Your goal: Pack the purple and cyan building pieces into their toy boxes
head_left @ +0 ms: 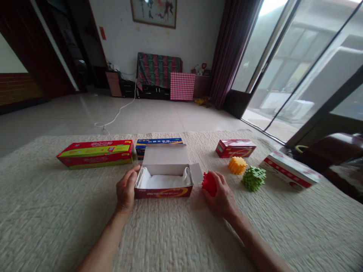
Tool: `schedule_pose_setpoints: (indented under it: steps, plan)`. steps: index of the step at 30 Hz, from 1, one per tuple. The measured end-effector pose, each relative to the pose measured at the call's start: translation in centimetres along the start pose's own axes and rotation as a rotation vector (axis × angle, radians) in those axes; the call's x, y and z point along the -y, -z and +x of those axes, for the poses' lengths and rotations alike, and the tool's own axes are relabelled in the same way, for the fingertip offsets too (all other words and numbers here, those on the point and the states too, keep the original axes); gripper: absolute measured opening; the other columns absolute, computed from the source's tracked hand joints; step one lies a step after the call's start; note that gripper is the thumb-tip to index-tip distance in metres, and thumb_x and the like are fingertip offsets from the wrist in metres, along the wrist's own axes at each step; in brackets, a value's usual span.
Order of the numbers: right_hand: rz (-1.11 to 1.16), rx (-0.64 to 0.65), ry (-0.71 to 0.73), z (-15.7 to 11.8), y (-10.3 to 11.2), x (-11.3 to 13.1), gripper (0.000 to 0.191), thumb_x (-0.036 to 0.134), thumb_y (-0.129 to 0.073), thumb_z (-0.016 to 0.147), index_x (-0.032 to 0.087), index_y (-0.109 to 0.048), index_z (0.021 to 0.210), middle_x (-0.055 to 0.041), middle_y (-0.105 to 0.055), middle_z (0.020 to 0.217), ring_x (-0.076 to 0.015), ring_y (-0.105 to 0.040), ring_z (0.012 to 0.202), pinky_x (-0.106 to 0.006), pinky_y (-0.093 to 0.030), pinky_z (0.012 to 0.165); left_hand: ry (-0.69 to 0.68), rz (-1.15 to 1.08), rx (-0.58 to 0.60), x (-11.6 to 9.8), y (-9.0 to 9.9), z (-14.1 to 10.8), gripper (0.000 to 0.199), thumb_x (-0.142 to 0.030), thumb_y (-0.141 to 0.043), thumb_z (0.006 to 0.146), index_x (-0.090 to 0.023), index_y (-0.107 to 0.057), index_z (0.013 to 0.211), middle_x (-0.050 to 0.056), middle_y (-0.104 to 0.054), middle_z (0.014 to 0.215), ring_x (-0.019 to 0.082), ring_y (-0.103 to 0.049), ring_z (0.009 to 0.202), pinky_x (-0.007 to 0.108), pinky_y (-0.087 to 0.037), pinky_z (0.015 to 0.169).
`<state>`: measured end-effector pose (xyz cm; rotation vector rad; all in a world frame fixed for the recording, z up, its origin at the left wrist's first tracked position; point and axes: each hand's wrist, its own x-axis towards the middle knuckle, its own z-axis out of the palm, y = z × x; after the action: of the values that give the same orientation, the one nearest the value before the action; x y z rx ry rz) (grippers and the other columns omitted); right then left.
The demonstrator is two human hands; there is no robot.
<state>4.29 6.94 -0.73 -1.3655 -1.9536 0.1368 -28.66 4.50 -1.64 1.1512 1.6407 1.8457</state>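
Observation:
An open dark-red cardboard box (163, 192) stands in front of me, its grey lid flap raised at the back and a side flap folded out to the right. White cloth or paper (167, 180) lines its inside. My left hand (126, 188) grips the box's left end, thumb near the top edge. To the right of the box, my right hand (222, 194) is closed round a red toothed piece (209, 184), low over the covered surface. A yellow gear-like piece (237, 165) and a green spiky block (253, 178) lie just beyond that hand.
A long red and yellow-green box (96, 154) lies at left, and a blue box (159, 142) sits behind the open one. Further right are a closed red box (236, 148) and a white and red box (290, 170). All rest on a beige textured cover (170, 234).

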Motion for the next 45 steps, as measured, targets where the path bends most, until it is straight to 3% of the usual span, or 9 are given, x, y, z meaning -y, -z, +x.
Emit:
schedule_pose_setpoints:
  steps: [3, 11, 14, 17, 21, 26, 36, 41, 45]
  plan:
    - [-0.008, 0.002, -0.007, 0.0, 0.0, 0.1, 0.055, 0.024, -0.058, 0.074, 0.024, -0.045, 0.128, -0.0108, -0.051, 0.127, -0.0256, -0.058, 0.107, -0.040, -0.052, 0.086, -0.009, -0.001, -0.010, -0.1, 0.0, 0.0, 0.052, -0.053, -0.047, 0.083, -0.013, -0.067, 0.110, 0.011, -0.068, 0.115, 0.026, -0.059, 0.113, 0.036, -0.044, 0.098]
    - [-0.027, 0.008, -0.028, -0.2, -0.3, -0.3, 0.053, 0.028, -0.058, 0.076, 0.023, -0.045, 0.127, -0.0108, -0.050, 0.129, -0.0251, -0.059, 0.105, -0.039, -0.054, 0.082, 0.099, -0.174, -0.231, 0.0, 1.4, 1.9, 0.051, -0.047, -0.046, 0.083, -0.008, -0.061, 0.112, 0.017, -0.067, 0.113, 0.025, -0.065, 0.103, 0.036, -0.053, 0.085]
    - [-0.018, -0.014, -0.009, -0.2, -0.4, -0.5, 0.055, 0.028, -0.059, 0.076, 0.023, -0.045, 0.128, -0.0113, -0.050, 0.129, -0.0256, -0.059, 0.107, -0.040, -0.053, 0.085, -0.029, -0.075, -0.237, -1.1, 2.0, 1.9, 0.045, -0.045, -0.050, 0.083, -0.010, -0.064, 0.107, 0.015, -0.068, 0.112, 0.026, -0.063, 0.105, 0.037, -0.052, 0.086]
    - [-0.019, -0.026, 0.000, -0.2, -0.4, -0.4, 0.055, 0.028, -0.058, 0.076, 0.024, -0.045, 0.129, -0.0117, -0.051, 0.129, -0.0264, -0.059, 0.107, -0.042, -0.053, 0.085, -0.322, 0.147, -0.197, -3.4, 1.9, 0.8, 0.035, -0.039, -0.051, 0.085, -0.014, -0.066, 0.105, 0.012, -0.067, 0.113, 0.025, -0.061, 0.108, 0.038, -0.048, 0.095]
    - [-0.021, -0.011, -0.021, -0.3, -0.2, -0.2, 0.055, 0.029, -0.059, 0.076, 0.023, -0.045, 0.129, -0.0113, -0.050, 0.129, -0.0261, -0.059, 0.107, -0.041, -0.053, 0.085, -0.786, 0.333, 0.062, -6.0, 1.3, -2.0, 0.026, -0.021, -0.055, 0.082, -0.018, -0.065, 0.106, 0.010, -0.066, 0.113, 0.024, -0.061, 0.108, 0.041, -0.047, 0.098]
    - [-0.020, -0.017, -0.014, -0.3, -0.2, -0.4, 0.056, 0.030, -0.058, 0.076, 0.024, -0.045, 0.129, -0.0112, -0.051, 0.128, -0.0262, -0.059, 0.106, -0.041, -0.053, 0.084, -1.023, 0.425, 0.456, -5.2, 1.9, -5.0, 0.031, -0.012, -0.053, 0.081, -0.018, -0.062, 0.110, 0.011, -0.064, 0.118, 0.025, -0.057, 0.114, 0.044, -0.049, 0.098]
    - [-0.028, -0.012, -0.018, -0.2, -0.3, -0.3, 0.055, 0.031, -0.059, 0.076, 0.023, -0.046, 0.128, -0.0113, -0.051, 0.127, -0.0258, -0.059, 0.105, -0.040, -0.053, 0.084, -1.098, 0.475, 0.609, -4.0, 2.2, -6.3, 0.031, -0.008, -0.053, 0.079, -0.013, -0.061, 0.108, 0.014, -0.064, 0.118, 0.027, -0.052, 0.120, 0.044, -0.049, 0.098]
    - [-0.026, -0.024, 0.001, 0.0, -0.2, -0.6, 0.054, 0.031, -0.060, 0.074, 0.024, -0.047, 0.127, -0.0111, -0.052, 0.125, -0.0261, -0.060, 0.104, -0.040, -0.053, 0.083, -1.020, 0.422, 0.868, -3.2, 1.0, -6.5, 0.024, -0.012, -0.045, 0.084, -0.015, -0.063, 0.100, 0.011, -0.069, 0.100, 0.018, -0.064, 0.093, 0.033, -0.055, 0.085]
    - [-0.023, -0.011, 0.021, 0.2, 0.0, -0.7, 0.053, 0.032, -0.059, 0.075, 0.024, -0.047, 0.126, -0.0112, -0.053, 0.124, -0.0262, -0.060, 0.103, -0.039, -0.053, 0.083, -0.938, 0.422, 1.016, -2.5, 0.2, -6.1, 0.023, -0.011, -0.045, 0.084, -0.015, -0.065, 0.096, 0.011, -0.068, 0.102, 0.019, -0.062, 0.099, 0.033, -0.053, 0.090]
